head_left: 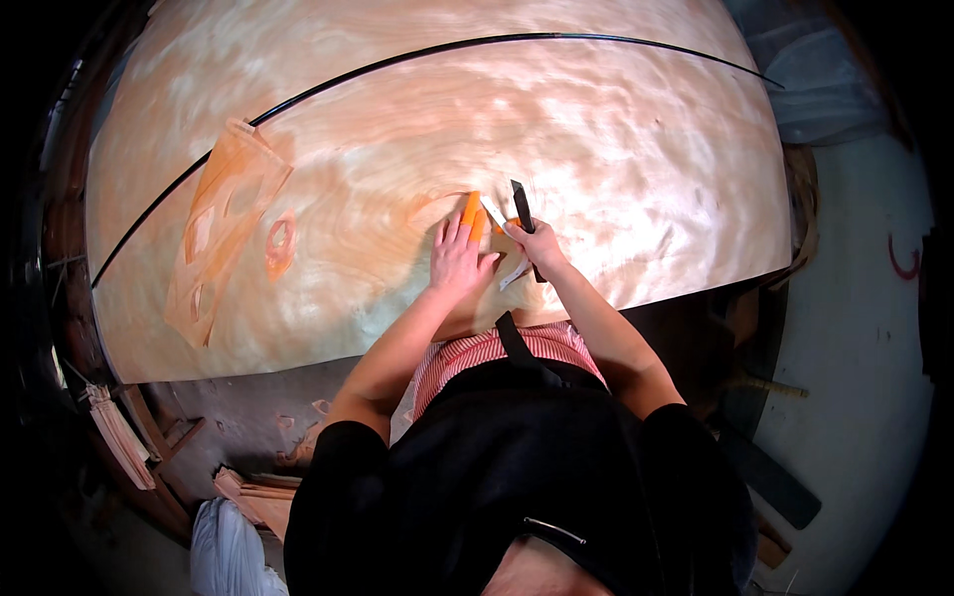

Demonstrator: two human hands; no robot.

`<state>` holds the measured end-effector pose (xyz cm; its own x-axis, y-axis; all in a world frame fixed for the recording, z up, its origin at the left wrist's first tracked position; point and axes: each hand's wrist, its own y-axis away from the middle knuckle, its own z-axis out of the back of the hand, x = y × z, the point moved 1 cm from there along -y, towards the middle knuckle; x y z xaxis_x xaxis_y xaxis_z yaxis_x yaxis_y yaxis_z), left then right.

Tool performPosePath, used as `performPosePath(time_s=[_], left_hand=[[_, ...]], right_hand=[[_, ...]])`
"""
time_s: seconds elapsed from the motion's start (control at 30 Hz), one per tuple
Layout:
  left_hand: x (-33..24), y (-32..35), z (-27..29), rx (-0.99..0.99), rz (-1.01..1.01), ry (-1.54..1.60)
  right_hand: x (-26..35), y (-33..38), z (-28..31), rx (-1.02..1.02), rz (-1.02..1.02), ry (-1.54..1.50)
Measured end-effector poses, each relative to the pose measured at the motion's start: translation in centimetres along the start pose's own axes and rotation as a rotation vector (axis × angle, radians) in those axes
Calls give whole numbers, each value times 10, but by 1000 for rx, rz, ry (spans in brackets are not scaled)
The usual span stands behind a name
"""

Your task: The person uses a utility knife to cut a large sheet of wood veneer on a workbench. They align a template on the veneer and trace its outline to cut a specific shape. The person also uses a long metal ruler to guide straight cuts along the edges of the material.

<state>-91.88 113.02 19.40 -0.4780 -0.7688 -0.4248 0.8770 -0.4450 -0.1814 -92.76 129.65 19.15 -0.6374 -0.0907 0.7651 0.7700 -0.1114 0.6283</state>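
Note:
My left hand (pixel 458 262) lies flat on a large sheet of wood veneer (pixel 616 129), fingers stretched out. Orange covers (pixel 472 211) wrap the tips of some of its fingers. Just to the right, my right hand (pixel 540 248) is closed around a narrow black flat tool (pixel 522 205), whose slanted end points away from me. A white strip (pixel 494 214) sits between the two hands, and a pale curled strip (pixel 514 275) hangs below them. What the tool's lower end looks like is partly hidden by my fingers.
A long thin black rod (pixel 397 60) arcs across the sheet. On the left lie an orange-brown veneer offcut (pixel 227 214) with holes and a small oval veneer piece (pixel 281 244). Bundled veneer strips (pixel 121 437) and a pale plastic bag (pixel 231 551) are at lower left.

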Motion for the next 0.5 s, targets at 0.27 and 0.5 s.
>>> performPosePath(time_s=[0.27, 0.5], left_hand=[[1, -11, -1, 119, -85, -11], [-6, -15, 2, 130, -81, -63]], right_hand=[[-2, -2, -1, -4, 25, 28], [-4, 2, 2, 75, 43, 17]])
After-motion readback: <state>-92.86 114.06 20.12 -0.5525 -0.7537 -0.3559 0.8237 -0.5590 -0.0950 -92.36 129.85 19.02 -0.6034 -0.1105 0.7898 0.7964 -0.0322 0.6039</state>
